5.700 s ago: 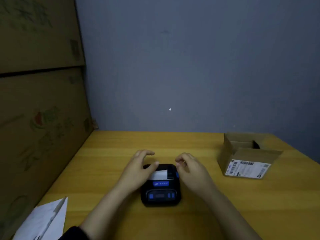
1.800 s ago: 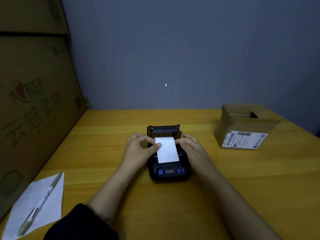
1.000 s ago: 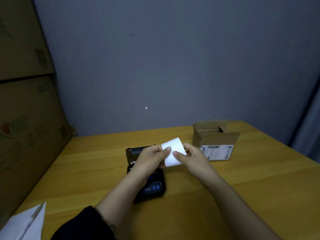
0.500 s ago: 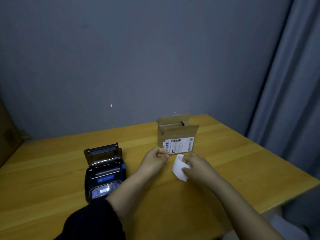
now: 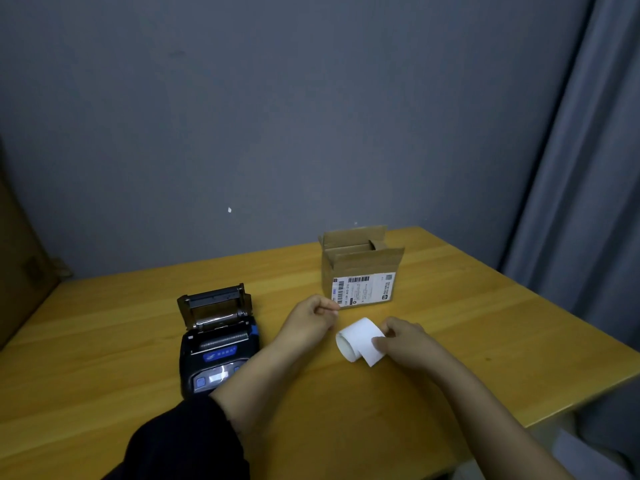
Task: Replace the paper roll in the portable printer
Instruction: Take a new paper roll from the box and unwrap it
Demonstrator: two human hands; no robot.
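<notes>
The black portable printer [image 5: 218, 344] sits on the wooden table [image 5: 104, 341] at the left, its lid standing open and its paper bay without a roll. A white paper roll [image 5: 358, 339], partly unwound, lies low over the table right of centre. My right hand [image 5: 403, 339] holds it by its loose end. My left hand [image 5: 313, 317] hovers just left of the roll, fingers curled shut with nothing visible in them.
An open cardboard box [image 5: 360, 268] with a shipping label stands behind my hands. A grey curtain [image 5: 588, 168] hangs at the right beyond the table's edge. A brown cardboard carton [image 5: 17, 271] stands at the far left.
The printer's lid was opened and the roll lifted out. Both hands carried it right, then my left hand let go. The roll now sits lower, by the table.
</notes>
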